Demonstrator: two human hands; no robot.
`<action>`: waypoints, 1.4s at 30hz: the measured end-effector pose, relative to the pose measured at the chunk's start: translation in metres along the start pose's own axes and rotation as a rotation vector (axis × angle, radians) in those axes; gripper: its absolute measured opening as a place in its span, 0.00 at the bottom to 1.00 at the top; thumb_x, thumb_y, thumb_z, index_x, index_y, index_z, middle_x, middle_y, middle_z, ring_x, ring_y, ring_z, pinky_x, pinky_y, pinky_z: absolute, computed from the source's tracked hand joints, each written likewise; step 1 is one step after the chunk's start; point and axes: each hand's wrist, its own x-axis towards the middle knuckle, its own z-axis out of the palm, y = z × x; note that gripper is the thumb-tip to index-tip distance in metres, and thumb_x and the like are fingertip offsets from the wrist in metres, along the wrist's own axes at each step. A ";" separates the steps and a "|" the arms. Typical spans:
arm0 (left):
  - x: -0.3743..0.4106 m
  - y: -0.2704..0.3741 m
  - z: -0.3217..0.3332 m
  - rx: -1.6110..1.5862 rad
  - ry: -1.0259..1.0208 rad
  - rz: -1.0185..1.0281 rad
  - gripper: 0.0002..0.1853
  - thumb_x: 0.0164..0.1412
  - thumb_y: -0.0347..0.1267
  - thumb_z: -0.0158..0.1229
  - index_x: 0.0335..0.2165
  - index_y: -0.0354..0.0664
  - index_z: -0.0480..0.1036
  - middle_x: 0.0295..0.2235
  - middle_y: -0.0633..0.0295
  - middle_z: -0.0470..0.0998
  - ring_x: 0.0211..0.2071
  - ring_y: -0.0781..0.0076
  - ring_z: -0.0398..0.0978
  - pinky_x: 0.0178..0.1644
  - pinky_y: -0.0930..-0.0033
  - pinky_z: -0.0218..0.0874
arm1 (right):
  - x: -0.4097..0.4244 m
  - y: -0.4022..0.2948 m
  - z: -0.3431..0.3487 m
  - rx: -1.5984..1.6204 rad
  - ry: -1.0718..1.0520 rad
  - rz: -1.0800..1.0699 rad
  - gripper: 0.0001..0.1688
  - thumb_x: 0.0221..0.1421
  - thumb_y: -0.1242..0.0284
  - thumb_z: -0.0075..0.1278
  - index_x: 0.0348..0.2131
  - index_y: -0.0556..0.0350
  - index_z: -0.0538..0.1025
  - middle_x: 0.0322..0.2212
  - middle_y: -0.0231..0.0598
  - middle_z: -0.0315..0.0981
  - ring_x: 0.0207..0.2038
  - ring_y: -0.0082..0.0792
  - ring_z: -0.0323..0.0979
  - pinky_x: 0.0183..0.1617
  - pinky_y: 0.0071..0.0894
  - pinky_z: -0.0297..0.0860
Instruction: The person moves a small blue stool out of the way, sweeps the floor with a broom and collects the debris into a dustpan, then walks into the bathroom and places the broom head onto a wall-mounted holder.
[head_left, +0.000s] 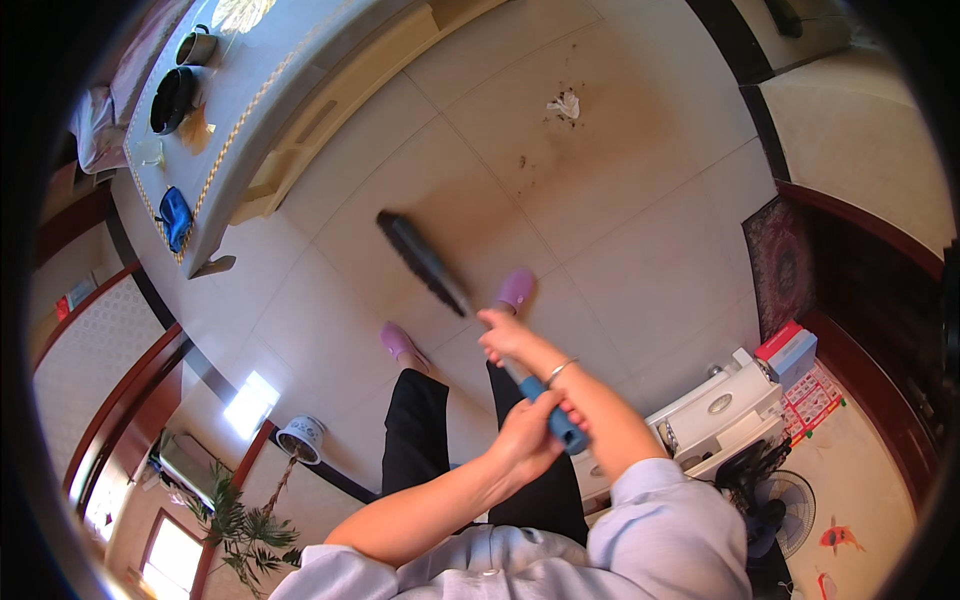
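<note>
I hold a broom (424, 257) with a dark bristled head, a grey shaft and a blue handle grip. My left hand (529, 442) is wrapped around the blue grip near its top end. Lower down, my right hand (506, 339) closes on the shaft, with a bangle on that wrist. The broom head is over the tiled floor (360, 262), ahead of my pink clogs (516, 289); whether it touches the tiles I cannot tell. Farther out lie a crumpled white tissue or wrapper (565, 105) and scattered dark crumbs (523, 162).
At upper left stands a covered table (247, 82) bearing a mug (196, 46), a black round container (172, 100) and a blue cloth item (175, 217). A potted palm (301, 435) is at lower left. A white drawer cabinet (720, 397), fan (787, 510) and patterned mat (776, 262) line the right.
</note>
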 end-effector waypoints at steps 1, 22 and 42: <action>0.008 -0.007 0.014 0.014 -0.039 -0.008 0.09 0.57 0.31 0.48 0.23 0.38 0.64 0.20 0.60 0.69 0.24 0.68 0.70 0.34 0.66 0.66 | -0.007 0.003 -0.019 -0.001 0.028 -0.055 0.39 0.47 0.80 0.44 0.57 0.49 0.50 0.20 0.43 0.66 0.14 0.30 0.64 0.14 0.32 0.63; 0.001 -0.073 0.141 0.230 -0.400 -0.060 0.08 0.59 0.32 0.47 0.30 0.38 0.61 0.25 0.60 0.69 0.29 0.65 0.73 0.37 0.63 0.68 | -0.192 -0.075 -0.157 0.007 0.303 -0.316 0.40 0.48 0.78 0.39 0.59 0.51 0.45 0.16 0.33 0.61 0.14 0.20 0.60 0.15 0.22 0.61; -0.025 0.030 0.172 0.329 -0.351 -0.245 0.08 0.58 0.32 0.48 0.27 0.38 0.63 0.23 0.60 0.70 0.25 0.66 0.72 0.35 0.65 0.67 | -0.149 -0.126 -0.149 0.225 0.388 -0.258 0.40 0.47 0.80 0.38 0.59 0.52 0.45 0.17 0.36 0.62 0.12 0.23 0.60 0.13 0.26 0.60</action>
